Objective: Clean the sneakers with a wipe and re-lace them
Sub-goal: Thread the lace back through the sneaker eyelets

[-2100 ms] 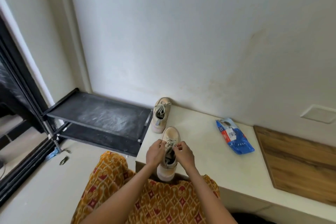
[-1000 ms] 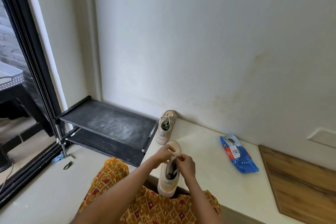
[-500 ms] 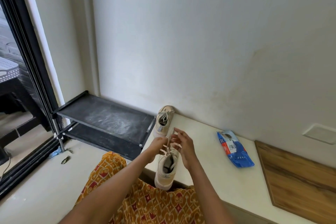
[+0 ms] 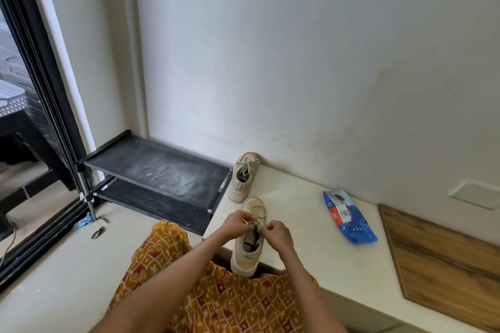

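A beige sneaker (image 4: 248, 251) stands on the white bench (image 4: 311, 246), toe pointing away, heel at the bench's front edge. My left hand (image 4: 236, 226) and my right hand (image 4: 278, 232) meet over its tongue, each pinching an end of its lace (image 4: 254, 224). The second beige sneaker (image 4: 243, 177) stands farther back by the wall, its lace tied in a bow. A blue pack of wipes (image 4: 347, 217) lies flat on the bench to the right.
A black two-tier shoe rack (image 4: 154, 173) stands left of the bench against the wall. A wooden panel (image 4: 443, 259) covers the bench's right end. A black door frame (image 4: 40, 84) rises at far left. My patterned orange skirt (image 4: 216, 297) fills the foreground.
My right hand's fingers were spread over the sneaker half a second ago; both hands have since drawn in and pinched the lace ends over the tongue. The view has shifted slightly.
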A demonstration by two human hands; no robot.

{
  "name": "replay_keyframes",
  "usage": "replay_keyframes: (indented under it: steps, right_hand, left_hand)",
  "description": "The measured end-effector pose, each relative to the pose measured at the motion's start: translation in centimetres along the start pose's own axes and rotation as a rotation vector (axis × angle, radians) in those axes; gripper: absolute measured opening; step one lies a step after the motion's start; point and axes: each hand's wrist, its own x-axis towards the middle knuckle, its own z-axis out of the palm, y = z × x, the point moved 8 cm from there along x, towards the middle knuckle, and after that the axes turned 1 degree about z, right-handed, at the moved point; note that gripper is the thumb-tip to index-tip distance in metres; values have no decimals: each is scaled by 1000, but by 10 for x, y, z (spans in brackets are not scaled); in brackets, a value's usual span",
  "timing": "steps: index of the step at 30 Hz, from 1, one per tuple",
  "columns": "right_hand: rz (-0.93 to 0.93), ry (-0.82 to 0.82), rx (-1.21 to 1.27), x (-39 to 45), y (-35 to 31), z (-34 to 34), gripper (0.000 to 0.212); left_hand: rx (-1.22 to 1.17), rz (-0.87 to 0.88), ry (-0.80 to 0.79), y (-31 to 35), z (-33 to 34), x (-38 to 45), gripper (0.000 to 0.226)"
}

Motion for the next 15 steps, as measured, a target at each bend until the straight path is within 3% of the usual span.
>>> replay_keyframes:
  steps: [4, 7, 9, 12, 15]
  right_hand:
    - [108, -177, 776, -6, -13, -8, 22]
    - [125, -147, 1231, 2, -18, -31, 31]
    - [138, -53, 1383, 8, -14, -49, 36]
    - [139, 174, 1298, 9, 0, -69, 39]
    - [40, 457, 810, 3, 10, -85, 40]
  left_hand:
    - [174, 83, 53, 8, -6, 2, 14]
    - [269, 140, 70, 15, -8, -2, 13]
    - [281, 168, 78, 17, -10, -2, 11]
    - [208, 141, 67, 13, -12, -1, 9]
    - [119, 94, 55, 8, -14, 2, 17]
